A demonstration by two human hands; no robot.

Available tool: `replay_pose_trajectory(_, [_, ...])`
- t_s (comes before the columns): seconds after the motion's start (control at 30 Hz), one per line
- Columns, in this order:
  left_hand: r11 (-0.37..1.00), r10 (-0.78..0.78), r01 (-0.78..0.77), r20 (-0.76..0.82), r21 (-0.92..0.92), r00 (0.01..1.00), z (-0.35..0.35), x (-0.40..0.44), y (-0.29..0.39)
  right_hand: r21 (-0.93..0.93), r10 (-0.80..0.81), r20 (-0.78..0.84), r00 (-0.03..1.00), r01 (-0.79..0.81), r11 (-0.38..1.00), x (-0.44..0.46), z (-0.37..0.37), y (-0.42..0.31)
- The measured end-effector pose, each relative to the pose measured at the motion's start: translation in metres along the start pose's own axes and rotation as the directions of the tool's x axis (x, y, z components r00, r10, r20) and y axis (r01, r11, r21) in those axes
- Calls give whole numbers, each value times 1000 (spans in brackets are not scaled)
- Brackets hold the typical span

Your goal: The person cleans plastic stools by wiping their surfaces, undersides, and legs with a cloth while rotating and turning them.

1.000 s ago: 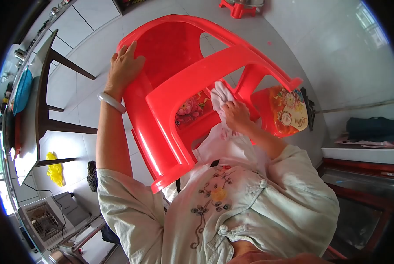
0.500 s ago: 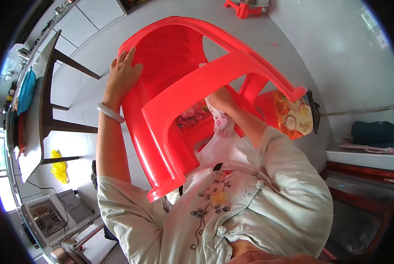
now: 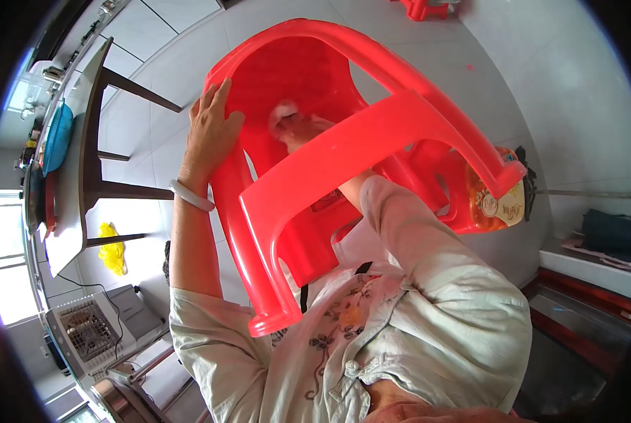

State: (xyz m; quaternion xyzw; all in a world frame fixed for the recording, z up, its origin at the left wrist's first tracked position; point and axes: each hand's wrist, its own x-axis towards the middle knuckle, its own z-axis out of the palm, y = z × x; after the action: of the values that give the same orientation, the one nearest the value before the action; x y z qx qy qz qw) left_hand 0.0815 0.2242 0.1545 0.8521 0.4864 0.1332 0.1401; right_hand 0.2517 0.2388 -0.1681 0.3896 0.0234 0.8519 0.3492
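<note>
A red plastic chair (image 3: 375,137) with curved arms is tipped in front of me. My left hand (image 3: 213,130) grips the rim of its backrest on the left, fingers over the edge and thumb on the inner side; a pale bangle (image 3: 192,196) circles that wrist. Inside the chair, my right hand (image 3: 303,132) presses a whitish cloth (image 3: 284,113) against the inner surface of the backrest. That hand is blurred, and the chair's arm crosses in front of its forearm. Most of the seat is hidden behind the same arm.
Right of the chair stands an orange container (image 3: 499,201) with a printed label. A dark-legged table (image 3: 72,169) on the left bears a blue basin (image 3: 58,137). A yellow plastic bag (image 3: 111,250) and a heater-like grille (image 3: 86,331) are lower left. A red stool (image 3: 425,8) is far off.
My right hand has moved up and left with the cloth, from near the seat to the backrest's inside. My left hand keeps its hold on the rim. The view has shifted slightly.
</note>
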Motion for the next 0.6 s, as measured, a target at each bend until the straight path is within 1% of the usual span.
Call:
replay_pose_trajectory(0.03, [1000,15,-15,1,-12,1000,-1,-1,0,314,-77,35,996,62,947,7,-19,17])
replay_pose_trajectory(0.07, [999,29,-29,0,-26,1000,-1,-1,0,683,-118,94,989,23,730,12,-35,33])
replay_pose_trajectory(0.1, [999,26,-26,0,-29,1000,-1,-1,-1,988,-160,152,975,-156,-19,14,-46,50])
replay_pose_trajectory(0.13, [999,33,-34,-6,-41,999,0,-1,-3,623,-228,132,965,-260,-738,14,-42,69])
replay_pose_trajectory(0.17, [998,43,-44,-12,-54,999,0,-1,-4,305,-282,75,957,-291,-907,8,-39,84])
replay_pose_trajectory(0.2, [997,44,-45,-12,-56,999,0,-3,-5,-50,-322,42,946,-320,-946,0,-34,98])
replay_pose_trajectory(0.23, [998,35,-36,-12,-54,999,-1,-4,-6,-481,-365,31,931,-306,-822,-12,-42,109])
replay_pose_trajectory(0.27, [998,29,-30,-13,-53,999,-1,-4,-6,-812,-398,40,916,-202,-547,-30,-63,119])
replay_pose_trajectory(0.3, [998,35,-36,-14,-56,999,-1,-4,-7,-123,-305,-186,934,-330,-936,-25,-4,152])
replay_pose_trajectory(0.33, [997,42,-43,-22,-60,999,1,-4,-9,151,-252,-313,916,-214,-965,-28,25,186])
replay_pose_trajectory(0.37, [997,47,-49,-30,-66,998,2,-4,-10,216,-229,-369,901,-157,-964,-34,41,212])
replay_pose_trajectory(0.4, [996,50,-52,-31,-71,998,3,-4,-12,190,-203,-387,899,-138,-972,-39,54,235])
replay_pose_trajectory(0.47, [994,88,-90,-35,-54,995,2,-3,-15,-84,-120,-364,924,-161,-983,-58,83,266])
replay_pose_trajectory(0.5, [993,94,-97,-38,-61,995,2,-5,-14,-74,-126,-367,922,-164,-984,-69,90,274])
replay_pose_trajectory(0.57, [995,39,-43,-47,-90,998,0,-9,-12,-336,-27,-447,894,-196,-921,-85,99,280])
replay_pose_trajectory(0.6, [995,44,-49,-54,-92,998,0,-9,-14,-329,-27,-448,894,-193,-924,-93,100,279])
